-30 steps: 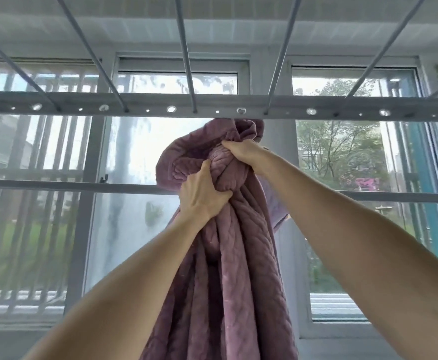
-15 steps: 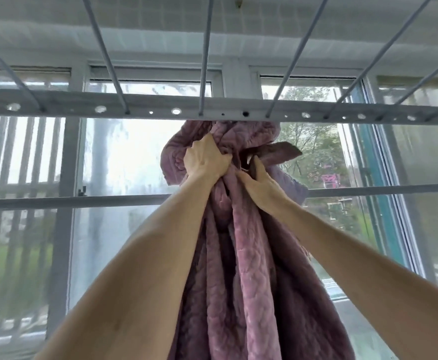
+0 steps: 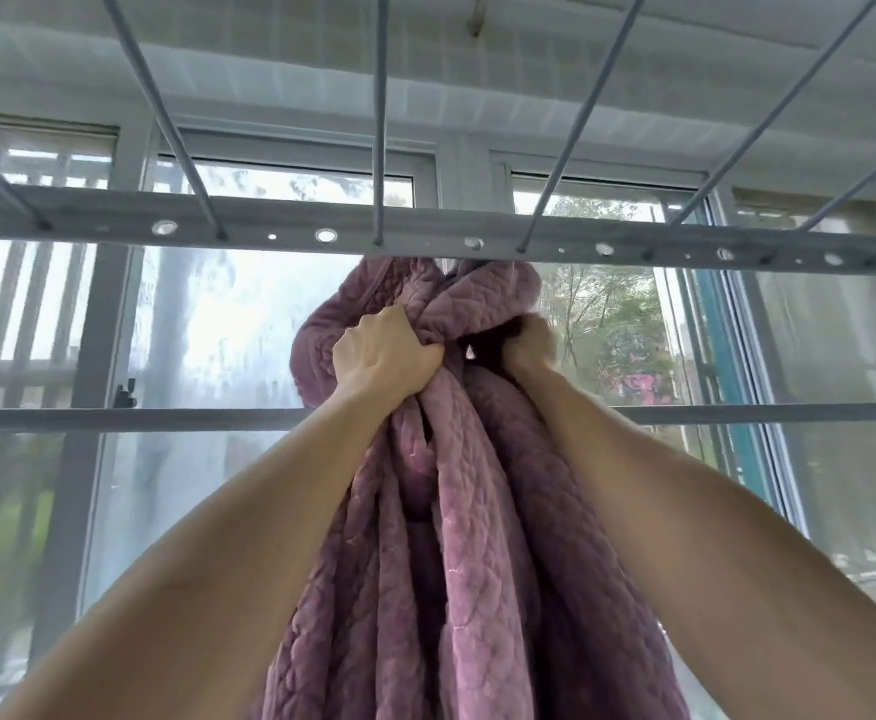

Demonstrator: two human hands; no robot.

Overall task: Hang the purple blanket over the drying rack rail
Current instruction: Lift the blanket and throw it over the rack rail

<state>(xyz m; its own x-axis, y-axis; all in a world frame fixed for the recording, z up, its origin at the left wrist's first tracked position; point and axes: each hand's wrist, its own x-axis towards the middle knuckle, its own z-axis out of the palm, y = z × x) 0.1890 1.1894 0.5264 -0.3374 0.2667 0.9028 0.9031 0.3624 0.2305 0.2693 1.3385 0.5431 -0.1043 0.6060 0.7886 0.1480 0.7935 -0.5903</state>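
Observation:
The purple blanket (image 3: 467,537), quilted and bunched into a thick rope, hangs down from my raised arms. Its top bundle touches the underside of the grey perforated crossbar (image 3: 269,233) of the overhead drying rack. My left hand (image 3: 386,356) is clenched around the bunched fabric just below the bar. My right hand (image 3: 526,340) grips the blanket's right side, with its fingers partly buried in the folds. Thin grey rails (image 3: 381,116) run from the crossbar back over my head.
Large windows (image 3: 248,324) with grey frames fill the wall ahead. A horizontal grey bar (image 3: 165,418) crosses at mid height, behind the blanket. Vertical railings show outside on the left, trees on the right. The ceiling sits close above the rack.
Both hands pushed the blanket's top higher, up against the crossbar. My right hand shifted from the front of the bundle to its right side, and the view tilted upward.

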